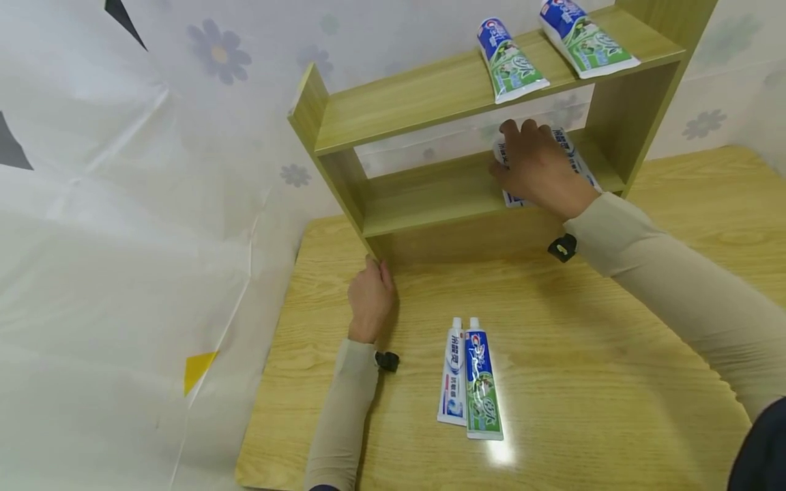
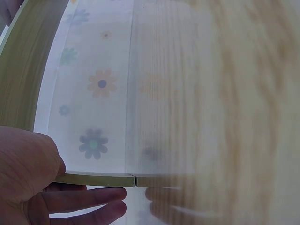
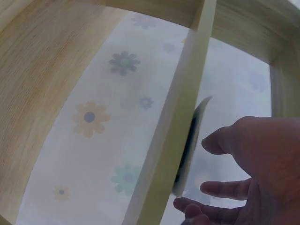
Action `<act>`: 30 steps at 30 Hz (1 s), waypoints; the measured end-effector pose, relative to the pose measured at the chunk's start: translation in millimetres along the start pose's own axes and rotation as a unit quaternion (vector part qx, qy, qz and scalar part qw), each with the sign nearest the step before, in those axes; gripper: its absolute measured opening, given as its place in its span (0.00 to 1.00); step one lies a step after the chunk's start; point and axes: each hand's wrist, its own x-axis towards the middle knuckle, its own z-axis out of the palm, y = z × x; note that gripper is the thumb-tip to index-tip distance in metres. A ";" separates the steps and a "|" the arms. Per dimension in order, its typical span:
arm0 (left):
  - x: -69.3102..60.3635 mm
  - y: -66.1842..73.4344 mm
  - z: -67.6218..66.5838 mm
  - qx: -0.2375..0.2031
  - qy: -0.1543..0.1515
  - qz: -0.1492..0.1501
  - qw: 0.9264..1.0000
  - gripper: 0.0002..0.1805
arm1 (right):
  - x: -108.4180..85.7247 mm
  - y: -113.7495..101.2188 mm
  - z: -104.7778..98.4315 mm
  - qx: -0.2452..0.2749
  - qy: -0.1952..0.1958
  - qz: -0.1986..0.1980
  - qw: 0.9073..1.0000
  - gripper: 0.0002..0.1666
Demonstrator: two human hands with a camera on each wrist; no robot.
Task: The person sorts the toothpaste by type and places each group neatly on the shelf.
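A wooden two-tier shelf stands on the table. My left hand grips the lower front corner of its left side panel; in the left wrist view the thumb and fingers lie on either side of the panel. Over the lower board, my right hand hovers at a white toothpaste tube, its thumb and fingers spread apart. The right wrist view shows a tube flat on the board, close to the fingertips. Just right of the hand lies another white toothpaste tube, partly covered.
On the upper board lie two blue-and-green toothpaste tubes. A white toothpaste tube and a blue-and-green toothpaste tube lie side by side on the table. A flower-patterned wall covering is behind the shelf.
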 end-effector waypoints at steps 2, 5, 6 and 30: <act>-0.2 -1.2 1.7 -0.007 0.004 0.007 1.000 0.15 | -8.9 -1.6 1.0 0.007 0.029 -0.010 1.000 0.39; 1.0 -13.9 16.6 -0.015 0.017 0.012 1.000 0.19 | -22.0 -4.8 6.3 -0.002 0.080 -0.039 0.996 0.35; 2.1 -19.9 24.3 -0.017 0.021 0.011 1.000 0.20 | -26.3 -6.3 8.2 -0.010 0.095 -0.051 0.994 0.33; -0.9 0.4 -1.9 -0.020 0.002 -0.004 1.000 0.17 | -116.4 -41.5 48.5 -0.026 0.046 -0.122 0.991 0.30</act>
